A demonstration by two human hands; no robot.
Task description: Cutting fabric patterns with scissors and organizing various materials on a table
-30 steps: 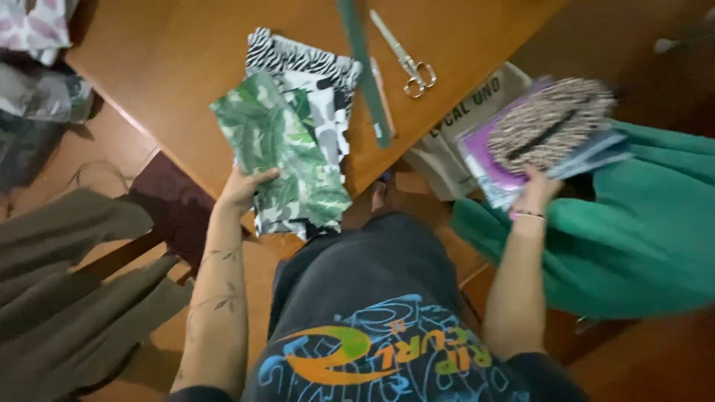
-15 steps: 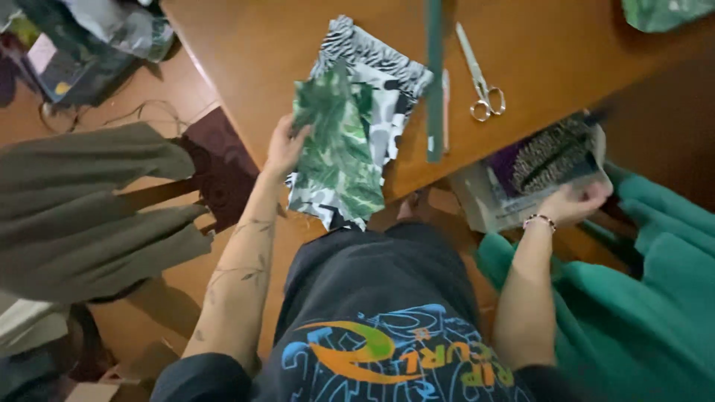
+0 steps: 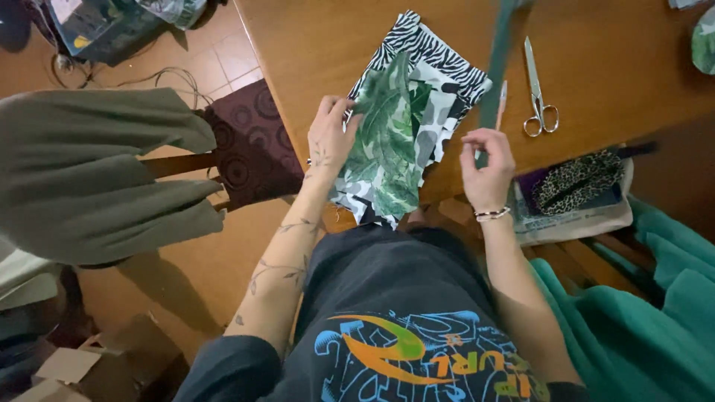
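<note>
A stack of printed fabric pieces lies over the near edge of the wooden table [image 3: 596,45]: a green leaf-print piece [image 3: 387,141] on top, a zebra-stripe piece [image 3: 428,45] beneath. My left hand [image 3: 330,134] grips the stack's left edge. My right hand [image 3: 488,160] hovers at the stack's right side, fingers loosely curled with nothing in them, next to a long green ruler [image 3: 495,67] and a thin pen [image 3: 502,95].
Silver scissors [image 3: 538,89] lie on the table right of the ruler. A bag with leopard-print and purple fabric [image 3: 577,190] sits at my right, teal cloth [image 3: 640,313] beside it. A chair with olive garments [image 3: 97,171] stands left; cardboard boxes [image 3: 97,365] on the floor.
My right hand left the fabrics in the bag and came up to the table edge beside the stack. My left hand kept its hold on the stack.
</note>
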